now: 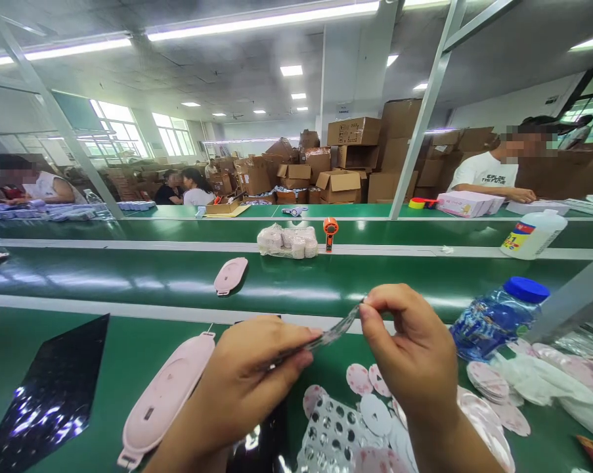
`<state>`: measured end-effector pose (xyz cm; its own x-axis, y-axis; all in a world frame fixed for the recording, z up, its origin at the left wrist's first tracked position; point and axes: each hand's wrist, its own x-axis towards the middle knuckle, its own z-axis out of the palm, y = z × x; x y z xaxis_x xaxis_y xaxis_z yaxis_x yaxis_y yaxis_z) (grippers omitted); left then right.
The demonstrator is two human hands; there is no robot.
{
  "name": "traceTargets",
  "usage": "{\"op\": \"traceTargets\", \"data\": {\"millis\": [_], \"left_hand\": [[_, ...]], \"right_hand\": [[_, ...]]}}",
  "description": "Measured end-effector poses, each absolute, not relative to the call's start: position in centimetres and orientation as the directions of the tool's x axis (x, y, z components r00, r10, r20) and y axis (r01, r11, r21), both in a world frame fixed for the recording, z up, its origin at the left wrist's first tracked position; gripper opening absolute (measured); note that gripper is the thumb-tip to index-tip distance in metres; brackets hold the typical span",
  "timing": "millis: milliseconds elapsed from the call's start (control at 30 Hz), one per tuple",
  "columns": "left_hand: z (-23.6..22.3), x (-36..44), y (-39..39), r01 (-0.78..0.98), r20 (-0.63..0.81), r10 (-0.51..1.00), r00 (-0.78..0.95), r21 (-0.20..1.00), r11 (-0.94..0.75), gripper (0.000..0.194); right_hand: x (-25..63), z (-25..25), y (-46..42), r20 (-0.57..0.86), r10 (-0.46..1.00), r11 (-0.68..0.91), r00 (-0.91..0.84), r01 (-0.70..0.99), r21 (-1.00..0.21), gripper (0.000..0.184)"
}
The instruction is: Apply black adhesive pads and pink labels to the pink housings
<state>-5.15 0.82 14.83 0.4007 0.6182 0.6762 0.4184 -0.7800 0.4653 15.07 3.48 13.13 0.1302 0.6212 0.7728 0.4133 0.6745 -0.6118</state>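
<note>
Pinching with closed fingers, the left hand is gripping one end of a thin shiny strip, while the right hand is nipping the other end between thumb and forefinger. The strip is bowing between the two hands above the worktop. Taking the strip as the clock's centre, a spotted silvery sheet is lying at six o'clock, partly covered by pale discs, and pink-patterned discs are lying at five.

Judging progress, the handling of the strip is looking unfinished, since both hands are holding it and it is resting on nothing. Many discs are lying loose, apparently unused. A pink panel, resting between eight and nine beside the left forearm, is showing no disc on its visible face; whether it is finished is staying unclear.

Farther out, a black glossy sheet is lying towards nine and a blue-capped jar is leaning at three. On the green belt, a second pink panel is lying at ten. A wrapped bundle is sitting at eleven, an orange handheld fan is standing at twelve, and a white bottle is tilting at two.
</note>
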Motion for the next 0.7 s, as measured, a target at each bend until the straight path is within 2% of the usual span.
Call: {"op": "traceTargets", "data": {"millis": [133, 367, 467, 633, 700], "left_hand": [[14.4, -5.7, 1.2, 0.402, 0.706, 0.63, 0.325, 0.499, -0.767, 0.032], [14.6, -6.4, 1.2, 0.372, 0.7, 0.673, 0.24, 0.574, -0.729, 0.031], [14.6, -6.5, 1.3, 0.368, 0.697, 0.679, 0.232, 0.583, -0.724, 0.031], [14.6, -6.6, 1.3, 0.365, 0.707, 0.668, 0.233, 0.573, -0.734, 0.031], [14.7, -6.7, 1.3, 0.355, 0.706, 0.661, 0.253, 0.568, -0.743, 0.031]], "right_hand": [[15.3, 12.9, 3.8, 0.643, 0.758, 0.599, 0.113, 0.272, -0.753, 0.014], [15.8, 12.7, 3.6, 0.538, 0.842, 0.535, 0.039, 0.062, -0.843, 0.004], [15.9, 12.9, 3.5, 0.563, 0.826, 0.558, 0.033, 0.091, -0.825, 0.002], [16.1, 13.4, 3.4, 0.653, 0.755, 0.622, 0.057, 0.253, -0.741, 0.008], [16.2, 13.4, 3.4, 0.649, 0.759, 0.619, 0.049, 0.255, -0.743, 0.009]]}}
